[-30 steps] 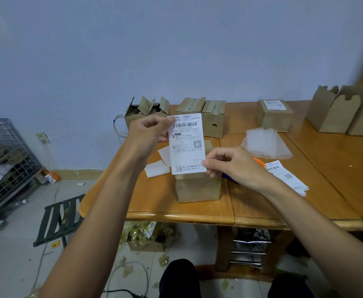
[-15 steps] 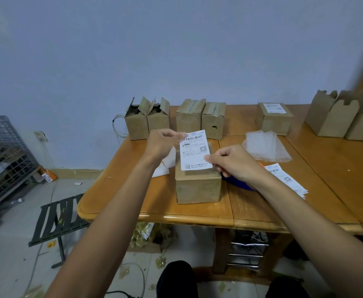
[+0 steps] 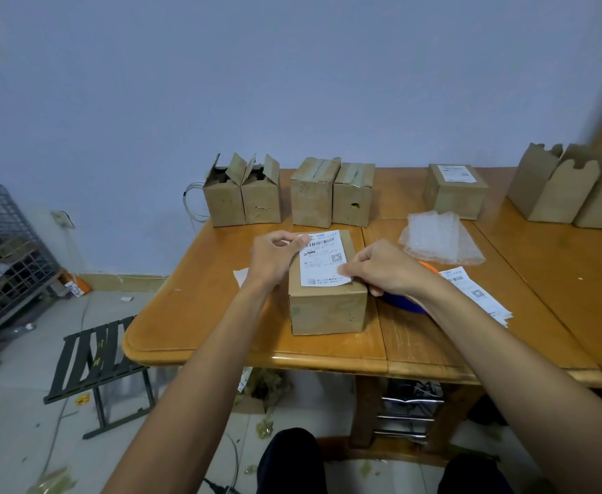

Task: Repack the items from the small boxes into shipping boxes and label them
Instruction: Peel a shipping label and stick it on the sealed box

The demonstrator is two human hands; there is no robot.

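Observation:
A closed brown shipping box [image 3: 328, 308] sits near the front of the wooden table [image 3: 199, 315]. A white shipping label [image 3: 322, 260] with barcode and QR code lies on its top. My left hand [image 3: 274, 256] pinches the label's far left corner. My right hand [image 3: 381, 267] pinches its near right corner at the box's right edge. Behind stand two small boxes with open flaps [image 3: 242, 197] and two closed small boxes [image 3: 333, 194]. Another labelled box [image 3: 454, 190] sits further right.
Bubble wrap pieces [image 3: 436, 237] and a stack of spare labels [image 3: 477, 294] lie right of my hands, with a blue and orange object [image 3: 404, 303] under my right wrist. Tall cardboard boxes [image 3: 570, 188] stand far right. A folding stool [image 3: 94, 361] and a wire cage [image 3: 3, 251] are left on the floor.
Both hands have brought the label down from upright in the air until it lies flat on the top of the shipping box.

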